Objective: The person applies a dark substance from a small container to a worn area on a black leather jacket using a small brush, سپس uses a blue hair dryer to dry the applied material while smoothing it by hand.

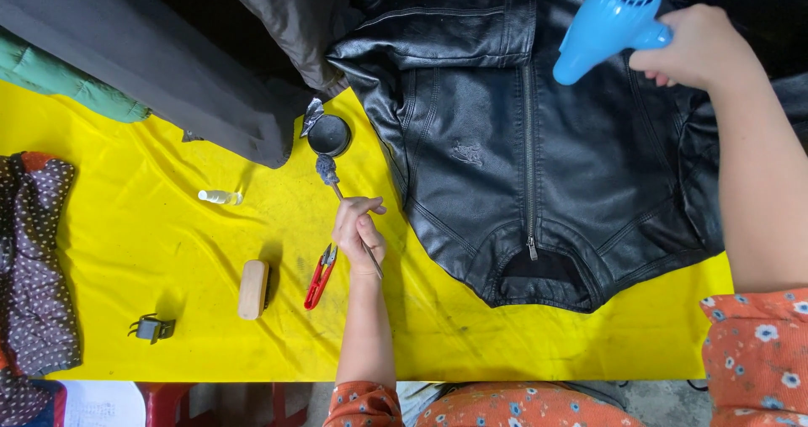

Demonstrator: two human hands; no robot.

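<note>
Jacket [539,158] of black leather lies spread flat across the right half of the yellow table cover [168,250], front up, its zipper running down the middle. The right hand [694,48] is above the jacket's upper right part, fingers wrapped tight around the handle of a blue hair dryer [610,23] whose nozzle points down and left toward the leather. The left hand [359,229] rests over the yellow cover just beside the jacket's left edge, fingers pinched together on a thin stick [353,217] — its far end carries a dark wad of cloth [326,170] that sits just below a small round tin [329,134] of dark polish. Red snips [320,275] lie close to the left hand, touching nothing else. Farther left are a wooden brush [252,289], a small clear bottle [220,196] and a dark clip [151,328] — all well apart from each other. Grey and green garments [126,48] are heaped at the top left, and a dotted cloth [34,259] hangs at the left edge
</note>
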